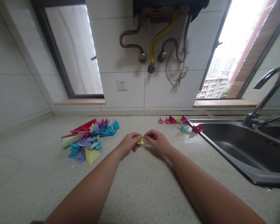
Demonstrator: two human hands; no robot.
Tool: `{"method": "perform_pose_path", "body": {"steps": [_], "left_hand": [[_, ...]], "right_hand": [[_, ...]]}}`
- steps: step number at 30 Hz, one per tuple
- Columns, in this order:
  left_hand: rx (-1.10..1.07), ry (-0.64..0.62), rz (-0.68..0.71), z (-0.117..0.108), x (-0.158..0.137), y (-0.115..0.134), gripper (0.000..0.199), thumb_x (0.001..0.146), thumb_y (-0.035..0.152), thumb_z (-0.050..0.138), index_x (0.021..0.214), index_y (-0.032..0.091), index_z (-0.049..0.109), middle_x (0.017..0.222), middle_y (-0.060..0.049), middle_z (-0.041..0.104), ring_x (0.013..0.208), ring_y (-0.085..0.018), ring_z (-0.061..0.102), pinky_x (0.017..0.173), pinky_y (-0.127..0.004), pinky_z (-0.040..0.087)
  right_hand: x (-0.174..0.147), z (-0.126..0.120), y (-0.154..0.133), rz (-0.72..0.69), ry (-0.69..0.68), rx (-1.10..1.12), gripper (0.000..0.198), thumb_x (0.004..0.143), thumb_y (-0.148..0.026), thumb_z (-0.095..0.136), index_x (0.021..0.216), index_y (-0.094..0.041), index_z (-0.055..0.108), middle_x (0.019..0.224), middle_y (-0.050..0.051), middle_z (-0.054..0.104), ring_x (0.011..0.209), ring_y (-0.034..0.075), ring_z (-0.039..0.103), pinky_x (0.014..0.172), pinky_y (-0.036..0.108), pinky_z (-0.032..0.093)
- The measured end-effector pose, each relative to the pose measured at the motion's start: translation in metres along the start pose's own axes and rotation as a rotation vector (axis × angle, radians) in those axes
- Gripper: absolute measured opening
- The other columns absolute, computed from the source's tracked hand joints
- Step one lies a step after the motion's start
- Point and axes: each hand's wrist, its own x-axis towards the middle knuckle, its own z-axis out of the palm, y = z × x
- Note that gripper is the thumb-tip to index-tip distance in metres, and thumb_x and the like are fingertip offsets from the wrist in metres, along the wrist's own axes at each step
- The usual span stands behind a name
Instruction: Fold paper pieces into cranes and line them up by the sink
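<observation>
A small yellow folded paper piece point(141, 141) is pinched between my two hands, just above the middle of the countertop point(135, 186). My left hand point(130, 143) grips it from the left with thumb and fingers. From the right, the fingertips of my right hand point(158, 141) close on its upper edge. The exact shape of the folds is too small to make out. Left of my hands lies a heap of coloured folded paper point(86, 142) in red, pink, blue, purple and yellow. Several small folded paper figures point(171, 119) stand in a group at the back right.
A steel sink point(226, 149) with a curved tap point(268, 93) is set into the counter at the right. The tiled wall behind carries a socket point(121, 85), pipes and a yellow hose point(162, 34). Windows point(72, 46) are on both sides.
</observation>
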Motion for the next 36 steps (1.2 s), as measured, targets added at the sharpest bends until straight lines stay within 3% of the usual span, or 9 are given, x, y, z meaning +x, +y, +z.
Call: {"method": "perform_pose_path", "body": {"steps": [9,24,36], "left_hand": [[-0.117,0.008,0.001,-0.001,-0.003,0.005,0.054,0.079,0.053,0.066,0.117,0.016,0.059,0.110,-0.013,0.062,0.073,-0.012,0.060,0.044,-0.017,0.041],[-0.136,0.138,0.105,-0.003,0.002,-0.003,0.051,0.078,0.047,0.069,0.119,0.017,0.064,0.102,-0.009,0.064,0.072,-0.012,0.058,0.044,-0.017,0.039],[-0.088,0.142,0.139,-0.004,0.003,-0.006,0.053,0.079,0.041,0.069,0.126,0.019,0.062,0.099,-0.009,0.064,0.073,-0.011,0.057,0.046,-0.016,0.040]], "right_hand": [[0.004,-0.006,0.006,0.041,0.172,0.012,0.027,0.085,-0.042,0.061,0.092,-0.017,0.068,0.084,0.005,0.068,0.074,0.016,0.059,0.070,0.029,0.045],[0.001,-0.006,-0.002,-0.009,0.162,0.042,0.024,0.084,-0.039,0.062,0.092,-0.018,0.070,0.085,0.005,0.070,0.073,0.016,0.061,0.069,0.029,0.047],[0.003,-0.003,0.009,-0.029,0.168,0.063,0.021,0.083,-0.036,0.064,0.092,-0.018,0.069,0.086,0.006,0.070,0.071,0.016,0.061,0.066,0.029,0.048]]}}
